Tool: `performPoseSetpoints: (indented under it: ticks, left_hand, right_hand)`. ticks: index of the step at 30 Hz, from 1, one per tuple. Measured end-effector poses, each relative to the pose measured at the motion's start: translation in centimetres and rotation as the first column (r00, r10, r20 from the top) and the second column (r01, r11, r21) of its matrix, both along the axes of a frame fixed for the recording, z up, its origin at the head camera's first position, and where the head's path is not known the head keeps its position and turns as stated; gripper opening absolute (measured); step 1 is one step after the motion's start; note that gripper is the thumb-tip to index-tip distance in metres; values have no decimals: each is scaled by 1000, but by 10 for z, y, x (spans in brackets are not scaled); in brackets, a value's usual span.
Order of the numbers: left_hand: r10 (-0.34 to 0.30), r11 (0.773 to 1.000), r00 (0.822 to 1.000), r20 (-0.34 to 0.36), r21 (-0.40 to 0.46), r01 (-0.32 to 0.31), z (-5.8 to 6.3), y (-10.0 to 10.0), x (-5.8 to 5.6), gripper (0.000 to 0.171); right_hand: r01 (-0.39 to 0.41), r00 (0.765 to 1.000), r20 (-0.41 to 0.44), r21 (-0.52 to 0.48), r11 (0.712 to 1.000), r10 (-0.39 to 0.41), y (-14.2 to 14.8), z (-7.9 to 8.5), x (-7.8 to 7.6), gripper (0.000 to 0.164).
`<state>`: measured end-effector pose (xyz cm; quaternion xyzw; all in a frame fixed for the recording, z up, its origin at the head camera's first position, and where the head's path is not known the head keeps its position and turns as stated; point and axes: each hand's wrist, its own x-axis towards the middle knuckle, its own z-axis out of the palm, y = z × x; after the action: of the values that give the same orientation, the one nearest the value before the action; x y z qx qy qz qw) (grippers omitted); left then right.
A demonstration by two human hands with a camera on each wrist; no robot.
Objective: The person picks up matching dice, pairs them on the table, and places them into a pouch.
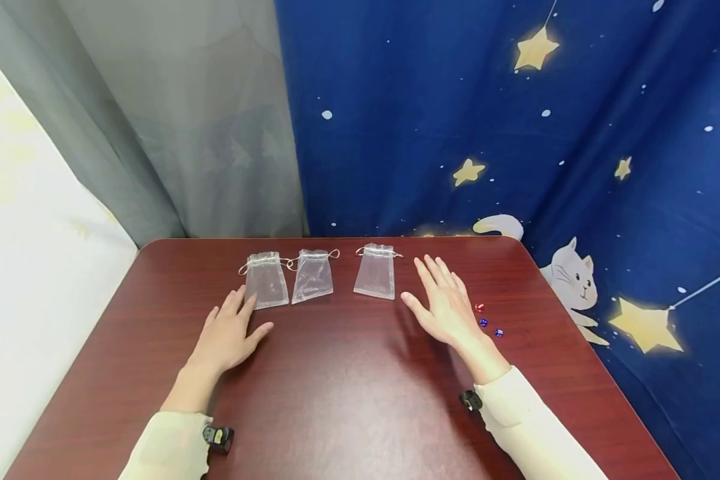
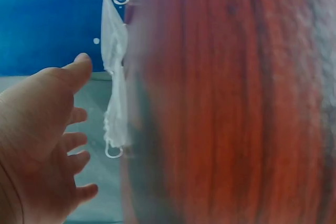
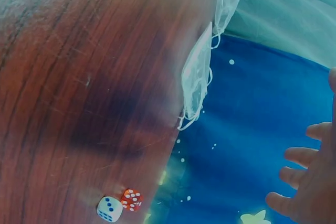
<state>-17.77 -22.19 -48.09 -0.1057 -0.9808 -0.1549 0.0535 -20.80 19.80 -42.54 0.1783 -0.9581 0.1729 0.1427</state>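
Three sheer white drawstring pouches lie flat near the table's far edge: a left pouch (image 1: 268,283), a middle pouch (image 1: 314,276) and a right pouch (image 1: 376,273). My left hand (image 1: 225,337) is spread with relaxed fingers, its fingertips overlapping the left pouch's lower corner in the head view. To the right of the right pouch, my right hand (image 1: 447,308) hovers palm down with straight fingers and holds nothing. Beyond its outer side sit a red die (image 1: 479,308) and two small blue dice (image 1: 483,323). The right wrist view shows the red die (image 3: 131,200) beside a pale die with blue dots (image 3: 109,209).
The dark red wooden table (image 1: 336,373) has rounded far corners. Behind it hang a grey curtain (image 1: 216,120) and a blue curtain (image 1: 396,120) with stars and a cat. A white surface (image 1: 30,267) stands at the left. Each wrist wears a small black camera (image 1: 219,439).
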Motion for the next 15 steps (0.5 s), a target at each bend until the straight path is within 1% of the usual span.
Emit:
performPoseSetpoints:
  ticks: [4,7,10,15]
  left_hand:
    - [-19,1000,998,60,-20,21,-6,1,-3,77]
    - [-19,999,993,116,-37,24,-11,0,-3,79]
    - [-16,998,988,157,-55,25,-13,0,-2,80]
    - [-21,998,987,162,-54,31,-12,-1,-2,79]
  right_hand:
    - [-2,1000,5,0,1000,2,1,-3,0,73]
    - [-3,1000,13,-1,1000,3,2,-5,1,74]
    - [-2,1000,18,-3,1000,2,4,-7,2,74]
    - [15,999,28,-11,1000,-15,8,-9,2,73]
